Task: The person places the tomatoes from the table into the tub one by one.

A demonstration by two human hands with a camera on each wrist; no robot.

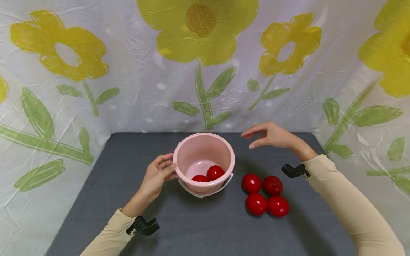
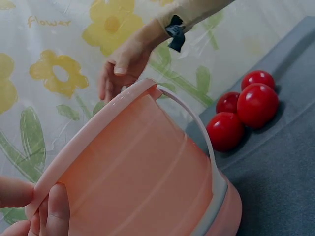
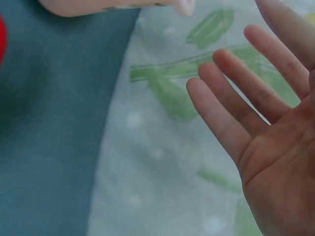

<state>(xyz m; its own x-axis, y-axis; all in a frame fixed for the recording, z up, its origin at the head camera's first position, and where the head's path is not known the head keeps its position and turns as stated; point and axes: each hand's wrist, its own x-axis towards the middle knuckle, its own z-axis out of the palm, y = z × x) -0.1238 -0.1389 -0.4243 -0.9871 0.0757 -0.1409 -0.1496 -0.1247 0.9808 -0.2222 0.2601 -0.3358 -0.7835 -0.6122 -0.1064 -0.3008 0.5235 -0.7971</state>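
Note:
A pink bucket (image 1: 205, 138) with a white handle (image 1: 201, 196) stands on the grey table, two red balls (image 1: 215, 172) visible inside it. My left hand (image 1: 157, 172) pinches the bucket's rim on its left side; in the left wrist view the thumb and fingers (image 2: 58, 209) are on either side of that rim. My right hand (image 1: 270, 135) is in the air to the right of the bucket, with nothing in it. Its fingers (image 3: 221, 115) are spread and nearly straight in the right wrist view. Several red balls (image 1: 256, 204) lie grouped on the table, right of the bucket.
The grey tablecloth (image 1: 205, 227) covers the table. A pale curtain (image 1: 134, 92) printed with yellow flowers hangs behind the table and along both sides. Each wrist carries a black camera mount (image 1: 143, 226).

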